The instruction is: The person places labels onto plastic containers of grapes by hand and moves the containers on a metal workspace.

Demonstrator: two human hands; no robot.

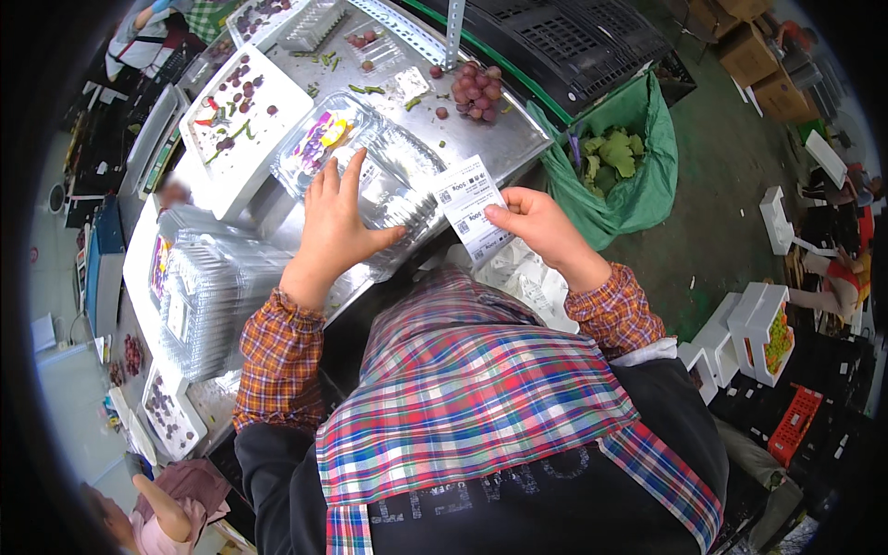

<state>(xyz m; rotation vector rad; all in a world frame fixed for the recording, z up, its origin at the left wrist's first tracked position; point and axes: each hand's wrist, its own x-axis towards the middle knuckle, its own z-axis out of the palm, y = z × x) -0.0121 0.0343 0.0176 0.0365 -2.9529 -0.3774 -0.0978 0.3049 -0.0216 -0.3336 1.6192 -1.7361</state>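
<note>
My left hand [345, 215] is spread with its fingers apart over a stack of clear plastic clamshell boxes [409, 163] on the metal table [513, 142]. A purple and yellow label [322, 142] shows on the top lid beyond my fingertips. Between the thumb and fingers of my right hand [534, 218] is a strip of white printed labels [473, 208], just right of the boxes. A bunch of red grapes [476, 91] lies near the table's far right corner, with loose grapes and stem bits about it.
White foam trays [295, 104] with loose grapes stand at the left. A taller stack of clear boxes [208, 305] is left of my arm. A green bag [652, 201] with leaves hangs at the right, near black crates [555, 48]. A person [166, 506] is at lower left.
</note>
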